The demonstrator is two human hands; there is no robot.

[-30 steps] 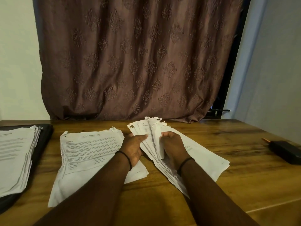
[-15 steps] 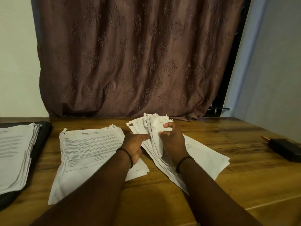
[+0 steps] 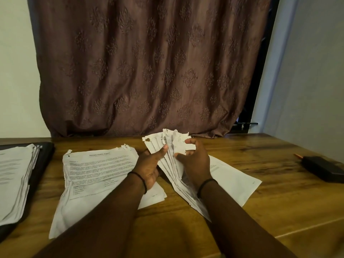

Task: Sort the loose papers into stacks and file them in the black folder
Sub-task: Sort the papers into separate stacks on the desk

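Note:
A fanned bundle of white printed papers [image 3: 168, 144] with torn top corners is tilted up at the middle of the wooden table [image 3: 260, 202]. My left hand [image 3: 150, 164] grips the bundle from the left, thumb across the sheets. My right hand [image 3: 193, 161] pinches the top edge of one sheet in the bundle. A flat stack of printed papers [image 3: 96, 172] lies left of my hands, partly under my left forearm. The black folder [image 3: 44, 157] lies open at the far left with a thick stack of filed sheets [image 3: 14, 179] on it.
More loose sheets [image 3: 234, 179] lie on the table under and right of the bundle. A flat black device [image 3: 323, 167] with an orange tip sits near the table's right edge. A brown curtain [image 3: 149, 67] hangs behind the table.
The bundle has been lifted and fanned wider. My right hand has moved from the bundle's middle up to its top edge and now pinches a single sheet there.

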